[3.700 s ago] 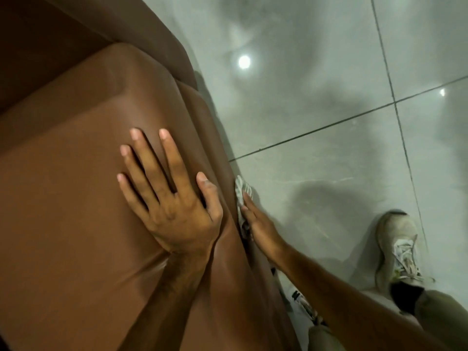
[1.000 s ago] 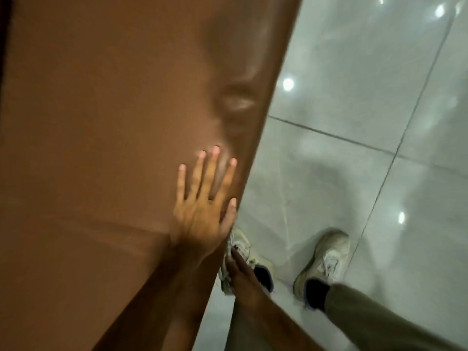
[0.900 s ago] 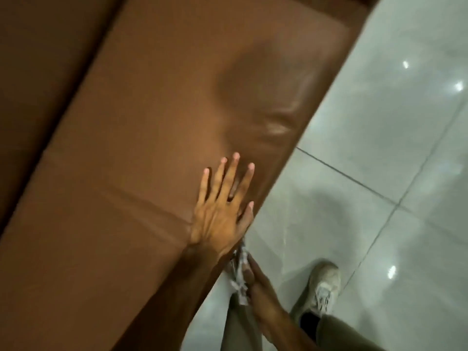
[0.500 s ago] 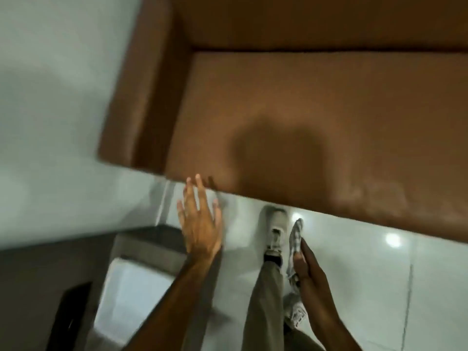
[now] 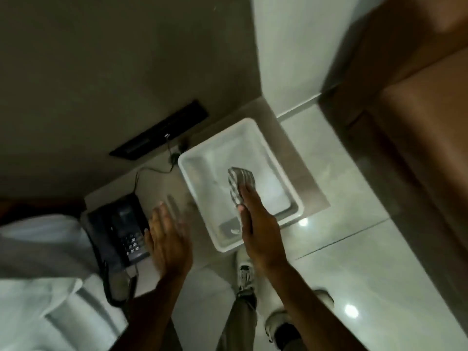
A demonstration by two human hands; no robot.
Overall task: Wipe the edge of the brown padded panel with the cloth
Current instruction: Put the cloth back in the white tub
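- Right hand (image 5: 258, 229): extended over white tray (image 5: 295, 198), fingers nearly straight, thumb alongside; grips striped cloth (image 5: 239, 183) against the fingers.
- Cloth: bunched, projecting past the fingertips toward 12 o'clock, above the tray interior; contact with tray floor cannot be determined.
- Left hand (image 5: 168, 239): flat, fingers spread, motion-blurred, holding nothing; positioned at 9 o'clock of the right hand, between tray and black desk telephone (image 5: 119, 229).
- Telephone: on a low surface, cord trailing toward 12 o'clock to a dark wall panel (image 5: 159, 131).
- White fabric (image 5: 38, 274): at 8 o'clock, lower left corner.
- Brown padded panel (image 5: 425, 138): at 2 o'clock, along the right edge, well apart from both hands.
- Pale shoes (image 5: 244, 272) and glossy floor tile (image 5: 354, 262): at 6 o'clock.
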